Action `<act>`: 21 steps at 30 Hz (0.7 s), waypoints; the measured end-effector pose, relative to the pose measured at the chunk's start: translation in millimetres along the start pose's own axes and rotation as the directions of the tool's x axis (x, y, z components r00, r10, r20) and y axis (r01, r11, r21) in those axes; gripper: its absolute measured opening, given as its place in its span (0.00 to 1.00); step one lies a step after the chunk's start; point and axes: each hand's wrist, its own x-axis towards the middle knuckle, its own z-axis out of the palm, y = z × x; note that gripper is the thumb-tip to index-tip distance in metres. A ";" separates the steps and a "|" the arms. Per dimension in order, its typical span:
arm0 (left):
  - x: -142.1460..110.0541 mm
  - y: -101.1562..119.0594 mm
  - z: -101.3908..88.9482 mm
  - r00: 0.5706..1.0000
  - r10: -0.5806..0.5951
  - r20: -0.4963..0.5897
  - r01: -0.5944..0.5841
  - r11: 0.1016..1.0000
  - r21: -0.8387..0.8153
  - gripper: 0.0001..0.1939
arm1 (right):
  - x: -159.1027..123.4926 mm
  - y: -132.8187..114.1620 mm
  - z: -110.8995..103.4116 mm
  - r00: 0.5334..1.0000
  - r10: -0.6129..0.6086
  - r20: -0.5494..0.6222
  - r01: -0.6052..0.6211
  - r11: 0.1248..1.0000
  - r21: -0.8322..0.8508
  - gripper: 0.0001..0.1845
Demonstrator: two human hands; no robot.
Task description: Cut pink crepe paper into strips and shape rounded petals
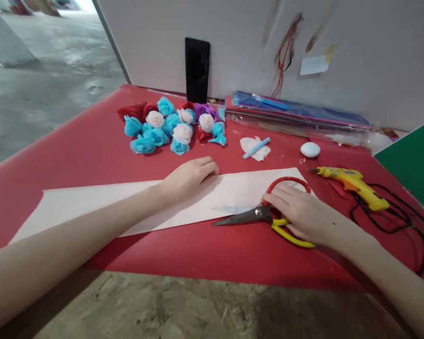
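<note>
A long pale paper strip (92,205) lies across the red table cover (92,141). My left hand (189,178) rests flat on the strip near its middle, fingers together and stretched out, holding nothing. My right hand (305,214) lies over the handles of a pair of scissors (247,216), one handle red and one yellow, with the blades closed and pointing left along the strip's lower edge. The fingers curl over the handles.
A heap of blue, white, red and purple paper roses (169,125) sits at the back. A yellow glue gun (353,183) with black cord lies right. Also there: a white round object (310,149), a blue stick on white scraps (256,147), stacked paper packs (297,113), a black phone (197,69).
</note>
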 end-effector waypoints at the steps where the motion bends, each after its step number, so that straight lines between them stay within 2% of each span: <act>1: -0.1 0.0 0.0 1.000 0.001 0.001 -0.001 1.000 0.000 0.10 | -0.5 0.6 0.2 1.000 -0.013 -0.013 0.013 1.000 -0.013 0.18; 7: -0.1 -0.1 -0.3 1.000 0.006 0.005 -0.006 1.000 -0.002 0.10 | -4.0 3.7 2.1 0.991 -0.070 -0.111 0.065 0.997 -0.050 0.18; 11: 0.4 -0.3 -0.5 1.000 0.010 0.009 -0.010 1.000 -0.001 0.11 | -7.2 5.1 -0.5 0.987 -0.092 -0.132 0.085 0.995 -0.058 0.18; 14: 0.9 -0.3 -0.6 1.000 0.015 0.011 -0.015 1.000 0.003 0.11 | -10.5 6.0 -3.3 0.988 -0.109 -0.105 0.105 0.993 -0.046 0.16; 21: 0.5 0.2 -1.0 1.000 0.014 0.001 -0.014 1.000 0.015 0.10 | -14.5 0.1 -1.6 0.999 -0.005 0.033 0.007 0.999 -0.053 0.15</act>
